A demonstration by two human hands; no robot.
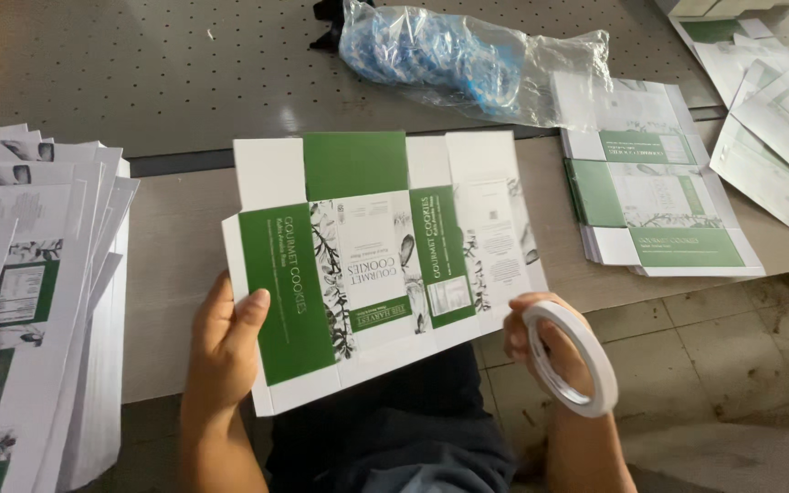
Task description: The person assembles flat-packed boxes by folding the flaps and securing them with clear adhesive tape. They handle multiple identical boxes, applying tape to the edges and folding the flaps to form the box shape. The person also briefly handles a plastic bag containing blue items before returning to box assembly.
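Both hands work nearest: left hand pinching an unfolded green-and-white flat cardboard carton, right hand fingers curled around a white tape roll, no tape visibly applied yet.

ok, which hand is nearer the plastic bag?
Right. The right hand, holding the tape roll, is below the bag; the left hand, gripping the carton, is farther left.

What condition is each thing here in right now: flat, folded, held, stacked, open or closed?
Box blank: unfolded flat, held up by its left edge.
Left hand: gripping the box blank.
Right hand: holding the tape roll.
Tape roll: white, gripped, tilted.
Left stack of blanks: flat, fanned loosely.
Right stack of blanks: flat, piled on the table edge.
Plastic bag: lying on its side, blue contents inside.
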